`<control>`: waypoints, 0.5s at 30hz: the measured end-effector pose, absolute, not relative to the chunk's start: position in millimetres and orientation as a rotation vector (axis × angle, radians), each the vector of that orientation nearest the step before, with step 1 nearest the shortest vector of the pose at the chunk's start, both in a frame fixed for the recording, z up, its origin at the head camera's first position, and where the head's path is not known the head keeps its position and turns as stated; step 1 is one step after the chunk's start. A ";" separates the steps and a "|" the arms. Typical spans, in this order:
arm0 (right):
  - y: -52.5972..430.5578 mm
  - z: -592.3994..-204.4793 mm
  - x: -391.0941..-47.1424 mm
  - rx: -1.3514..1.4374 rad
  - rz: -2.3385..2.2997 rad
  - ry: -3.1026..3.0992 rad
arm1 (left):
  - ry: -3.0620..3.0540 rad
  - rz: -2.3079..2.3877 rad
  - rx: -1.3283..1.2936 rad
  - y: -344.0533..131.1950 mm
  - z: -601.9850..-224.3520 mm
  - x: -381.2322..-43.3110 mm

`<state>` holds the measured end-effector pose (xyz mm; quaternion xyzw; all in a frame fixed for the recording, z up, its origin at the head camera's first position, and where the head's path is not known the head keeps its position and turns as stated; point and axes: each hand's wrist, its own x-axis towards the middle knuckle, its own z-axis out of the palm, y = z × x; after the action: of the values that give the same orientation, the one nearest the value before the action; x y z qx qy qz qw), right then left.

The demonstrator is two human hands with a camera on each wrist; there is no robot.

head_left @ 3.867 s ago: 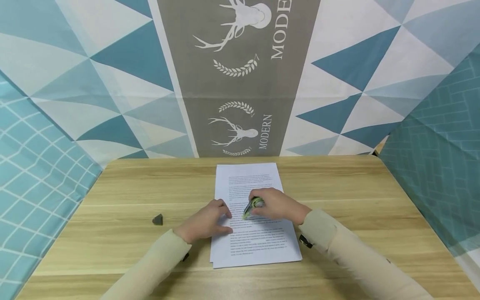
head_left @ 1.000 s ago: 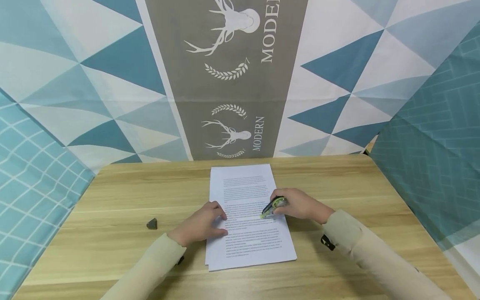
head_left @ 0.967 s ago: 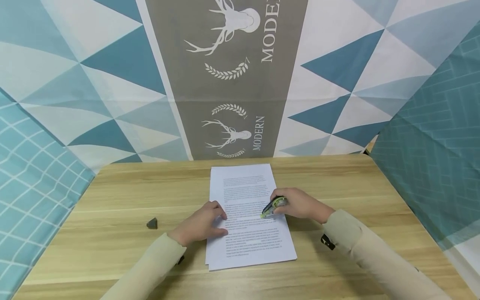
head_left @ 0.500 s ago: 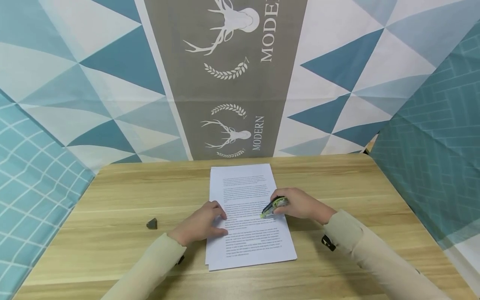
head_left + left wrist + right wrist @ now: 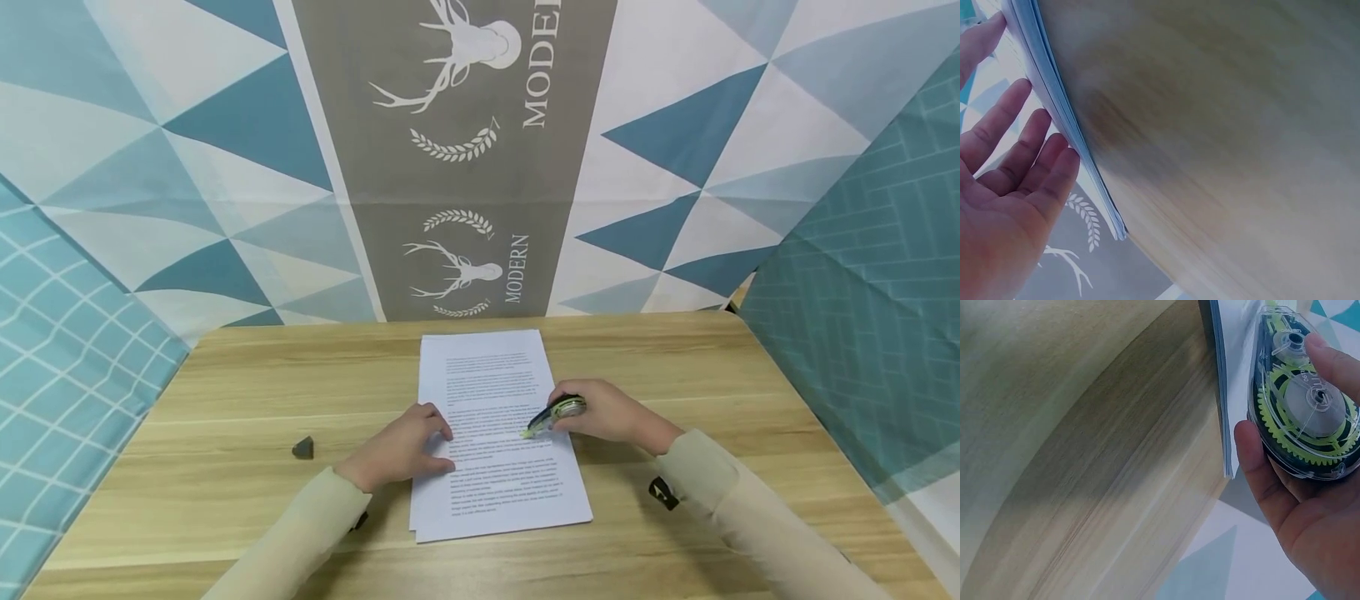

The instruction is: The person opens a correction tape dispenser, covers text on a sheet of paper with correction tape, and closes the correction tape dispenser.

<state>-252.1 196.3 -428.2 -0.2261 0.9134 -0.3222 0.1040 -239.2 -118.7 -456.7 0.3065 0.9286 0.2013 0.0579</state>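
A stack of printed sheets (image 5: 495, 508) lies on the wooden table, its lower left edges slightly fanned. My right hand (image 5: 615, 412) grips a correction tape dispenser (image 5: 566, 407), clear-cased with lime-green gears. Its tip meets the top page at the right part of a middle text line. In the right wrist view, thumb and fingers hold the dispenser (image 5: 1310, 400) from both sides. My left hand (image 5: 401, 446) rests on the left margin of the page, thumb and fingers spread and holding nothing. The left wrist view shows its fingertips against the sheets (image 5: 1054, 94).
A small dark grey wedge-shaped piece (image 5: 303, 447) lies on the table (image 5: 225, 400) to the left of the left hand. Patterned cloth (image 5: 465, 167) hangs behind the table, and blue cloths stand at both sides.
Since the oldest frame, the right hand has drawn the dispenser rightward over the page. In the last half second it shifts slightly right and the dispenser leans lower. The left hand stays on the page.
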 end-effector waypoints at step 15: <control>206.5 -423.1 -239.3 -0.418 -1.180 2.622 | 2.835 0.722 0.990 -128.8 -453.2 -234.0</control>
<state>-239.3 206.5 -423.1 -0.1430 0.8961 -0.4032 0.1180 -234.0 -128.8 -453.2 0.3205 0.9176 0.2338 0.0265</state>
